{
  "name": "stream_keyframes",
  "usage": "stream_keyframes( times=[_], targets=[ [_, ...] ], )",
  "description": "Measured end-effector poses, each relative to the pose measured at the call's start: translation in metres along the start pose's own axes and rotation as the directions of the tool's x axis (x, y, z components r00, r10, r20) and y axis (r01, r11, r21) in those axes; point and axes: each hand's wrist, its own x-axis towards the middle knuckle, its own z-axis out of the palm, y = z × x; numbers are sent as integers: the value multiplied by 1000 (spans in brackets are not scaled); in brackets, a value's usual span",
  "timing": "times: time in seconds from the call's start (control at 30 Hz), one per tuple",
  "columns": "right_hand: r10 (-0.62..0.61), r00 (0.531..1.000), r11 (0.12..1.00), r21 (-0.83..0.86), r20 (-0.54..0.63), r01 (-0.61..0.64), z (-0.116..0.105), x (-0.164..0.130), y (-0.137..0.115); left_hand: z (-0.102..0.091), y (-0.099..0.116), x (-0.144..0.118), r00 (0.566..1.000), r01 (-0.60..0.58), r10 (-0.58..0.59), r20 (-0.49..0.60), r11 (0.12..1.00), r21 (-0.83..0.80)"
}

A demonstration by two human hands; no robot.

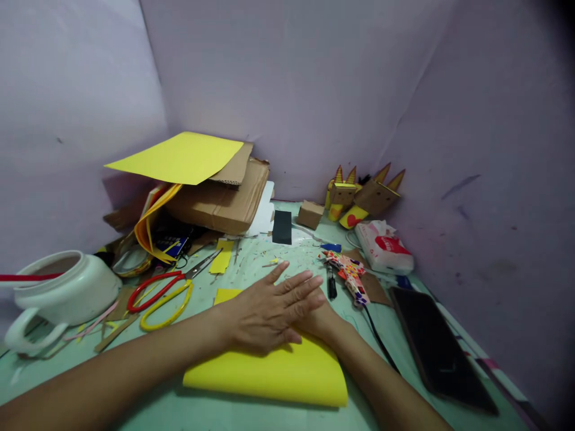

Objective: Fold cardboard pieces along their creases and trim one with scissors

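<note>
while yellow paper stretches crosswise, left hand rests unclenched, right hand half-hidden, unclear.

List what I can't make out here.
All in the head view:
Right hand: fingers mostly hidden by the left hand.
Bent yellow paper: partly covered by both hands.
Red stick: cut off by the left edge.
White pot: bottom inside hidden by its wall.
Tissue pack: print too blurred.

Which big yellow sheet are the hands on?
The near folded-over sheet, with left hand across right hand; the far yellow sheet lies atop cardboard, untouched.
</note>
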Motion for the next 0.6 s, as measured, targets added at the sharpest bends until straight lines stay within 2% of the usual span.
stream_keyframes(
  times=[0.07, 0.13, 0.2, 0.33, 0.43, 0.5, 0.6],
  targets=[
    [-109, 994, 989, 95, -33, 111, 6, 0, 9, 22, -2, 0, 998, 1, 3, 70, 999, -51],
    [-105, 994, 985, 136, -19, 107, 9, 1, 17, 34, 0, -5, 996, 19, -9, 87, 994, -104],
    [-54, 998, 987, 150, 17, 51, 9, 4, 22, 33, 9, -11, 991, 26, -2, 136, 984, -174],
    [-14, 1000, 974, 225, 27, 7, 6, 10, 21, 4, 33, -12, 957, 61, 42, 287, 939, -338],
    [-15, 999, 968, 251, 34, 6, 3, 11, 17, -7, 50, -11, 948, 53, 87, 305, 905, -422],
    [-28, 999, 967, 253, 37, 17, 3, 12, 15, -2, 60, -11, 953, 22, 116, 282, 896, -443],
    [-34, 999, 973, 230, 34, 26, 2, 11, 14, 19, 77, -16, 961, -1, 132, 244, 880, -475]
  ],
)
